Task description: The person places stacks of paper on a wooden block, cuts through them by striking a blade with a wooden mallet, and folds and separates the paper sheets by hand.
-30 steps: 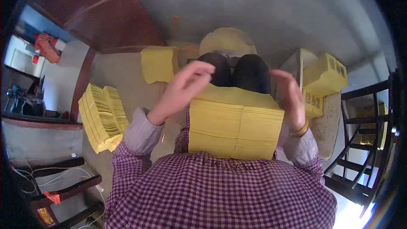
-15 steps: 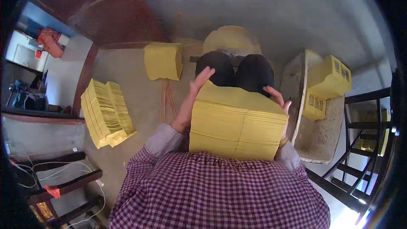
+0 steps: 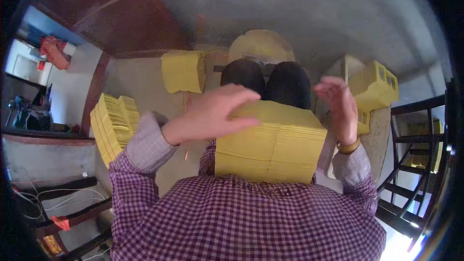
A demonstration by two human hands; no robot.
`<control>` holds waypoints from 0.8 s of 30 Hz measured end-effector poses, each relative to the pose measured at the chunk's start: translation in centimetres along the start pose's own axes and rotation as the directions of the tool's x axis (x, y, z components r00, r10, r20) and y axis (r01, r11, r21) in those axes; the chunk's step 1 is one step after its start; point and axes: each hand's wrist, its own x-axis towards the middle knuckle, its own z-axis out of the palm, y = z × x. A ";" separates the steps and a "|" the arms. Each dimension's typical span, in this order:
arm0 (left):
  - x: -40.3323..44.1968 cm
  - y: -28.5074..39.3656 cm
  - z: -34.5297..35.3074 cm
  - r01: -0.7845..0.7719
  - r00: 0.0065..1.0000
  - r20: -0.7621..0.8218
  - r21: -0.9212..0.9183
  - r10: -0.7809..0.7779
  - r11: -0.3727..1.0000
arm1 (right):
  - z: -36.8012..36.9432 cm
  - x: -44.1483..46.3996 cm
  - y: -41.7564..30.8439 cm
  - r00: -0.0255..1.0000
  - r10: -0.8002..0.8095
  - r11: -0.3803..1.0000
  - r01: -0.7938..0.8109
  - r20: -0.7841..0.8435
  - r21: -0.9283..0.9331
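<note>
A thick stack of yellow paper (image 3: pixel 270 152) rests on my lap against the checked shirt, its layered edges facing me. Over its left top corner hovers my left hand (image 3: pixel 215 113), thumb and fingers apart, holding nothing. My right hand (image 3: pixel 340 106) is raised off the stack's right side, fingers loosely curved and apart, with a yellowish band on the wrist. Both hands appear clear of the paper. My dark-clad knees (image 3: pixel 266 82) show beyond the stack.
On the floor at left lie strapped yellow paper bundles (image 3: pixel 113 123), and another yellow stack (image 3: pixel 183 71) stands farther ahead. More yellow bundles (image 3: pixel 374 87) sit in a trough at right. A dark wooden ladder-like frame (image 3: pixel 415 154) stands at far right; cables (image 3: pixel 72 193) hang at lower left.
Both hands have come off the sides of the stack. The left rose toward me over its top left corner; the right lifted outward to the right. The stack stays on my lap.
</note>
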 end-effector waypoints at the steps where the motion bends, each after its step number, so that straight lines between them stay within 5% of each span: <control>1: 0.4 0.6 0.2 -0.041 0.988 0.157 0.258 0.000 0.965 | 0.3 0.3 -0.8 1.000 -0.001 1.000 0.001 0.000 -0.001; 3: 0.7 0.6 0.7 -0.076 0.983 0.183 0.315 0.018 0.946 | 0.8 0.6 -1.7 0.940 0.172 0.976 -0.122 0.293 -0.183; 5: 0.9 0.3 1.0 -0.111 0.977 0.212 0.371 0.032 0.922 | 1.2 0.7 -1.8 0.905 0.217 0.956 -0.120 0.366 -0.269; 7: 0.9 0.0 1.2 -0.141 0.981 0.172 0.347 0.085 0.927 | 1.7 0.6 -1.8 0.813 0.226 0.825 0.134 0.536 -0.550; 12: 0.9 0.7 2.5 -0.171 0.985 0.055 0.474 0.165 0.864 | 2.2 1.1 -2.8 0.824 0.255 0.815 0.098 0.506 -0.571; 14: 1.4 0.6 2.4 -0.170 0.982 0.010 0.480 0.188 0.860 | 2.7 1.6 -3.2 0.790 0.101 0.646 0.410 0.605 -0.644; 17: 2.2 0.2 2.3 -0.108 0.993 0.000 0.473 0.122 0.874 | 4.0 2.5 -3.3 0.753 0.040 0.442 0.577 0.657 -0.687; 20: 2.6 0.9 2.3 -0.091 0.990 -0.045 0.504 0.132 0.859 | 4.4 3.7 -1.6 0.735 0.069 0.425 0.590 0.674 -0.687; 23: 2.8 1.3 2.1 -0.038 0.997 0.082 0.436 0.002 0.899 | 4.9 3.6 -2.3 0.695 0.125 0.475 0.584 0.708 -0.658; 24: 3.0 0.5 2.6 -0.137 0.990 0.093 0.423 0.107 0.896 | 5.0 3.6 -2.1 0.693 0.128 0.478 0.583 0.709 -0.657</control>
